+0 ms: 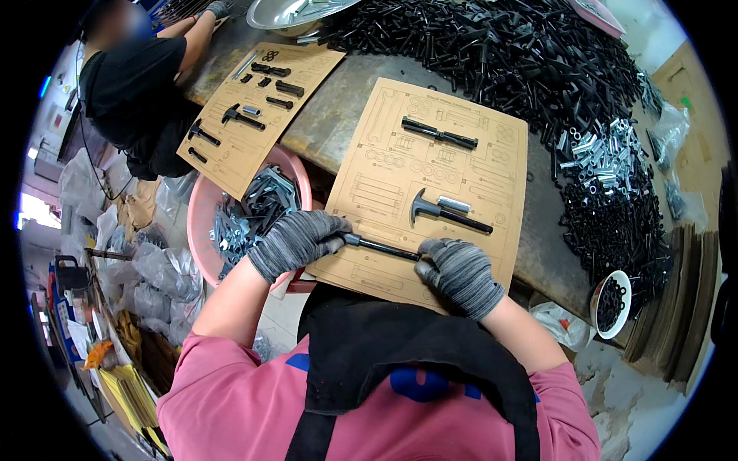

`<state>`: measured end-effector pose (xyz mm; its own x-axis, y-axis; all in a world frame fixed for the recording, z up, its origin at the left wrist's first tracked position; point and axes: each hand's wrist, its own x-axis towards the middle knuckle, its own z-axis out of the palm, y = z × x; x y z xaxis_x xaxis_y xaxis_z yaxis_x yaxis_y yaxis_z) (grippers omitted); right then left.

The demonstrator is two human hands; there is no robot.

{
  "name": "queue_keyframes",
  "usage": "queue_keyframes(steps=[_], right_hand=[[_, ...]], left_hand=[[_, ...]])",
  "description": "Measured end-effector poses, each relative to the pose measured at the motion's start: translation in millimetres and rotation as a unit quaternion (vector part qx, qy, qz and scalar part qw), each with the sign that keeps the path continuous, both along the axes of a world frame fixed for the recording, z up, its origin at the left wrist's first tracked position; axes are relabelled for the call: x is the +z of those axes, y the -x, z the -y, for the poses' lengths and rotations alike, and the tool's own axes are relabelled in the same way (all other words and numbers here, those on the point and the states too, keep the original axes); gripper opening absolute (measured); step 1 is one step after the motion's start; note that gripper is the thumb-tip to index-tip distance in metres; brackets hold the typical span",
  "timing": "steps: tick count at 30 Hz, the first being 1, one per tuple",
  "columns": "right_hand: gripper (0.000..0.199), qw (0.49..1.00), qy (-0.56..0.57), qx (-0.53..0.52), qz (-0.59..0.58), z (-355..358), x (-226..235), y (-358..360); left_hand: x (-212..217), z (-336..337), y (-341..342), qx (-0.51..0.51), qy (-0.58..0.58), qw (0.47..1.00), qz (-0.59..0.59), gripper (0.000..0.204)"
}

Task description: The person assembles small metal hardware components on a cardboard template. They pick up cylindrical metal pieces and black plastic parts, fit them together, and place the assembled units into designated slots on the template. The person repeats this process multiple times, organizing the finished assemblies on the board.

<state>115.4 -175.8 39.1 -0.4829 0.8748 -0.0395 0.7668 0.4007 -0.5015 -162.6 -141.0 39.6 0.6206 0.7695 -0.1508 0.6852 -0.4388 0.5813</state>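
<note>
Between my two gloved hands runs a slim black rod point(390, 250), held low over the near part of a printed brown cardboard sheet point(369, 192). Its left end, which looks greyer, is pinched by my left hand point(301, 242). My right hand point(461, 275) is closed round the other end, with fingers curled so that the tip is hidden. Farther up the sheet lie a black part with a curved, hammer-like head point(450, 213), a short silver tube point(454, 203) against it, and a long black rod-shaped part point(439, 133).
A second cardboard sheet point(265, 104) with several black parts lies to the left. Below it stands a pink basin point(201, 223) of metal pieces. Black parts point(492, 46) heap across the back, silver tubes point(607, 157) at right, near a white bowl point(624, 307). A person point(138, 77) works at far left.
</note>
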Motion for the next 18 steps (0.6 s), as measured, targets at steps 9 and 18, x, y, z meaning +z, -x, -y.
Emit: queue_keyframes(steps=[9, 18], right_hand=[[0.023, 0.999, 0.004, -0.021, -0.038, 1.3, -0.4, -22.6], [0.026, 0.974, -0.036, -0.225, 0.013, 1.9, 28.4, -171.6]], left_hand=[[18.4, 1.5, -7.5, 0.063, 0.041, 0.995, 0.069, 0.034], [8.1, -25.8, -32.2, 0.127, -0.148, 0.979, 0.067, 0.032]])
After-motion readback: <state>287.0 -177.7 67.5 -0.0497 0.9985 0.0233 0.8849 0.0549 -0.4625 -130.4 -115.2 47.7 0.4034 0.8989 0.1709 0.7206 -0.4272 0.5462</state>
